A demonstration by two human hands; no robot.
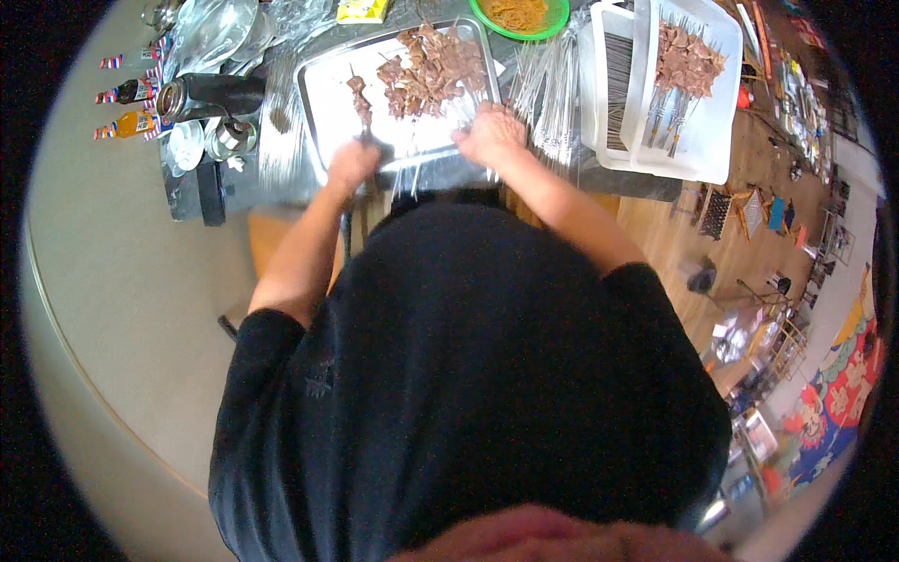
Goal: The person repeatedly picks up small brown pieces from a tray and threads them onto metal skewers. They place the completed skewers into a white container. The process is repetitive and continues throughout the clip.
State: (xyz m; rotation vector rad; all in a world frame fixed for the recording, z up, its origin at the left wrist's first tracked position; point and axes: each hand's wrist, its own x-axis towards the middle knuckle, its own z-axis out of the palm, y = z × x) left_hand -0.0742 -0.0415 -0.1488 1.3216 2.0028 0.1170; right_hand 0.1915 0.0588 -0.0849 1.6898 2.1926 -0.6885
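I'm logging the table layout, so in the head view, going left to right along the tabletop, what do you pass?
Sauce bottles → dark flask → metal tray with a meat skewer and meat pile → loose metal skewers → white tray of finished skewers.

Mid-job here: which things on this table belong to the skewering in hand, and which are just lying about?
In use: left hand gripping a loaded skewer; right hand at the metal tray; meat pile; bare skewers; white tray of finished skewers.

Lying about: sauce bottles; green bowl; metal flask.
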